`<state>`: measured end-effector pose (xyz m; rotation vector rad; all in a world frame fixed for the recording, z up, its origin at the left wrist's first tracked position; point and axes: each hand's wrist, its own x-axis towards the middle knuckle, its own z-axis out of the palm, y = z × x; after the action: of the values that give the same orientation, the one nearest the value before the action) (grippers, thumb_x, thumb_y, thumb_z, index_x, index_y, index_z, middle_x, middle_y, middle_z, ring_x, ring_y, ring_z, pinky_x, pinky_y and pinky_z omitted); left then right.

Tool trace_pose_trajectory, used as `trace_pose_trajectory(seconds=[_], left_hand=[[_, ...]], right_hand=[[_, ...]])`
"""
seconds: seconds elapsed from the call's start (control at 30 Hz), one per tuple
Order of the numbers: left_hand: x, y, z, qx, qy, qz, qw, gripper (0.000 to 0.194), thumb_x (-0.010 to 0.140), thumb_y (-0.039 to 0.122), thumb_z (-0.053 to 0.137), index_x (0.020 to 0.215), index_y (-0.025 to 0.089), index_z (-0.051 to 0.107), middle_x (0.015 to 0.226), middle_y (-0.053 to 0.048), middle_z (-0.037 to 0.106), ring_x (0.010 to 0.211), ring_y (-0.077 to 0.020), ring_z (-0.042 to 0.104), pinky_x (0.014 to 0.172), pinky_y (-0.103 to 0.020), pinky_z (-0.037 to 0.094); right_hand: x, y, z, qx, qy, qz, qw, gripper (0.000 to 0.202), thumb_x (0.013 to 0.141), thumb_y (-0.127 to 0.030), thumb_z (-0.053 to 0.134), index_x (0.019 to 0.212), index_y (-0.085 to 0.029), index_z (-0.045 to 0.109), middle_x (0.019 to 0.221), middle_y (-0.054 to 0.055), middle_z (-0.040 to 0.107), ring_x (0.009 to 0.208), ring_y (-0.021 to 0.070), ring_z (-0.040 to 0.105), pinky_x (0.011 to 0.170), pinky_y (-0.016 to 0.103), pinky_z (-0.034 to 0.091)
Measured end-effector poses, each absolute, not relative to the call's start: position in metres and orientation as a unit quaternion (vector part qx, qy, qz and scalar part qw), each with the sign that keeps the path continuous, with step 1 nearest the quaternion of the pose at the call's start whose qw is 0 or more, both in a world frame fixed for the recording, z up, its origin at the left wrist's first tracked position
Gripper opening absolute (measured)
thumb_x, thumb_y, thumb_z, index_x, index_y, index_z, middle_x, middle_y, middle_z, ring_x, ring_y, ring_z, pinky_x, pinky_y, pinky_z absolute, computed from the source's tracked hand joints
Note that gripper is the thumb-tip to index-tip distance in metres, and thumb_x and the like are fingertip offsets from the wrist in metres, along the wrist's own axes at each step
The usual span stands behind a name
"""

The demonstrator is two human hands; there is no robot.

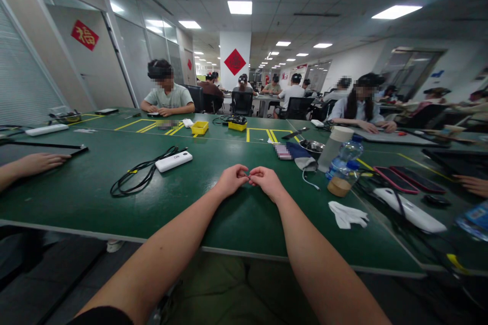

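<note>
My left hand point(232, 180) and my right hand point(266, 181) meet at the fingertips just over the green table point(160, 218). Both are closed in a pinch. Between the fingertips there may be something tiny and dark, too small to name. To the left of my hands lies a white power bank point(174, 161) beside a coiled black cable point(133, 183). A crumpled white tissue or glove point(347, 214) rests to the right of my right forearm.
At right stand a pale tumbler point(335, 148), a water bottle point(346, 155) and a cup of brown drink point(340, 183). Two phones point(406, 180) and another white power bank point(409, 209) lie further right. Yellow trays point(200, 128) sit ahead. Co-workers' hands point(40, 164) rest at the sides.
</note>
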<state>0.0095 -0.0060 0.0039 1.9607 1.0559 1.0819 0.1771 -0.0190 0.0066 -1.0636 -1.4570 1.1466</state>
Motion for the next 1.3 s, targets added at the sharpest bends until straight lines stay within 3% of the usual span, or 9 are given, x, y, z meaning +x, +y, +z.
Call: trace_pose_trajectory(seconds=[0.13,0.27,0.47,0.6,0.77,0.93,1.07,1.3], left_hand=[[0.0103,-0.0055,0.0027,0.734,0.432,0.407,0.33,0.021,0.073,0.023,0.062,0.092,0.016,0.059,0.075,-0.001,0.064,0.061,-0.0115,0.059,0.057,-0.022,0.046],[0.0091,-0.0073,0.0064,0.765,0.446,0.397,0.24,0.012,0.071,0.022,0.063,0.082,0.017,0.065,0.079,-0.002,0.065,0.07,-0.0135,0.059,0.066,-0.024,0.046],[0.0097,-0.0054,0.0059,0.742,0.425,0.431,0.286,0.034,0.07,0.022,0.067,0.103,0.016,0.061,0.076,-0.001,0.064,0.067,-0.0123,0.059,0.064,-0.023,0.045],[0.0092,-0.0027,0.0032,0.733,0.428,0.444,0.287,0.026,0.069,0.023,0.068,0.093,0.016,0.062,0.075,-0.001,0.064,0.069,-0.0126,0.059,0.064,-0.023,0.045],[0.0052,-0.002,0.0035,0.761,0.413,0.427,0.259,0.027,0.074,0.028,0.064,0.099,0.018,0.066,0.083,-0.003,0.066,0.074,-0.014,0.059,0.071,-0.025,0.046],[0.0055,-0.0036,0.0051,0.764,0.416,0.427,0.247,0.022,0.076,0.023,0.061,0.096,0.018,0.068,0.085,-0.004,0.065,0.076,-0.0142,0.059,0.072,-0.025,0.046],[0.0079,-0.0037,0.004,0.755,0.421,0.428,0.265,0.03,0.072,0.018,0.061,0.102,0.017,0.064,0.079,-0.001,0.062,0.069,-0.0125,0.056,0.066,-0.024,0.045],[0.0059,-0.0028,0.006,0.769,0.45,0.392,0.227,0.019,0.072,0.019,0.061,0.09,0.018,0.067,0.075,-0.001,0.062,0.066,-0.0129,0.054,0.064,-0.024,0.043]], right_hand=[[0.1768,-0.0175,0.0057,-0.441,-0.593,0.47,0.481,0.017,0.064,-0.02,0.068,0.078,-0.015,0.059,0.064,0.002,0.066,0.062,0.015,0.064,0.062,0.027,0.052],[0.1769,-0.0158,0.005,-0.452,-0.578,0.455,0.505,0.014,0.064,-0.02,0.066,0.077,-0.016,0.062,0.07,0.003,0.068,0.067,0.0155,0.066,0.065,0.027,0.053],[0.1773,-0.0157,0.0047,-0.452,-0.596,0.444,0.494,0.017,0.064,-0.017,0.063,0.081,-0.015,0.066,0.072,0.003,0.069,0.066,0.0144,0.064,0.066,0.027,0.053],[0.178,-0.0186,0.0067,-0.453,-0.624,0.432,0.468,0.018,0.067,-0.018,0.06,0.084,-0.015,0.067,0.065,0.002,0.067,0.058,0.0127,0.061,0.058,0.024,0.05],[0.1772,-0.0211,0.0084,-0.459,-0.644,0.429,0.436,0.019,0.07,-0.019,0.057,0.086,-0.016,0.068,0.063,0.001,0.065,0.055,0.0116,0.059,0.054,0.023,0.047],[0.1778,-0.0181,0.0044,-0.457,-0.648,0.421,0.44,0.024,0.067,-0.019,0.058,0.089,-0.016,0.067,0.064,0.0,0.064,0.056,0.0115,0.057,0.056,0.023,0.046],[0.1809,-0.0134,0.0014,-0.466,-0.64,0.378,0.48,0.029,0.061,-0.017,0.062,0.09,-0.015,0.065,0.076,0.002,0.066,0.063,0.012,0.058,0.062,0.024,0.046],[0.183,-0.0137,0.0034,-0.474,-0.675,0.317,0.468,0.019,0.064,-0.021,0.059,0.08,-0.016,0.067,0.074,0.003,0.067,0.065,0.0139,0.058,0.064,0.026,0.046]])
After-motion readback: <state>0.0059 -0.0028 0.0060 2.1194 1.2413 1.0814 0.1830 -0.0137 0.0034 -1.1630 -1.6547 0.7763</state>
